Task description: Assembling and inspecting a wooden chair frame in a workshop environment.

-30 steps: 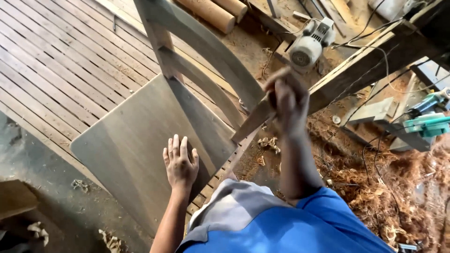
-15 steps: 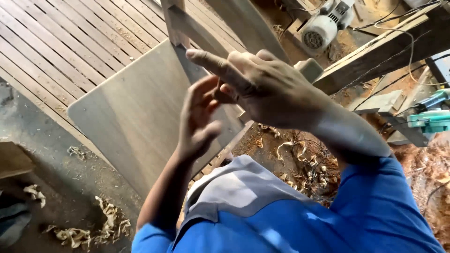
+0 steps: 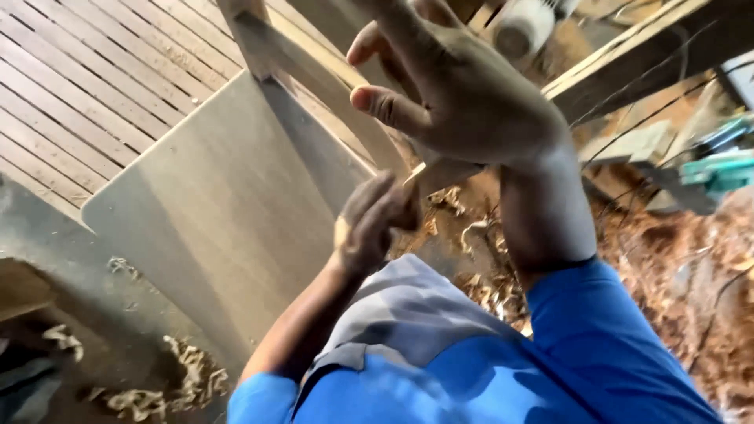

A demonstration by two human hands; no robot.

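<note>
Above the right edge of the wooden board [image 3: 212,212], the right hand [image 3: 463,102] now fills more of the view than half a second ago, fingers loosely spread and holding nothing. The left hand [image 3: 373,224] has dropped lower, fingers curled at that edge; whether it grips is unclear. Wood shavings [image 3: 479,259] lie beneath both hands.

The person wears a bright blue short-sleeved shirt [image 3: 487,377] with a grey panel [image 3: 408,314], forearms bare.
</note>
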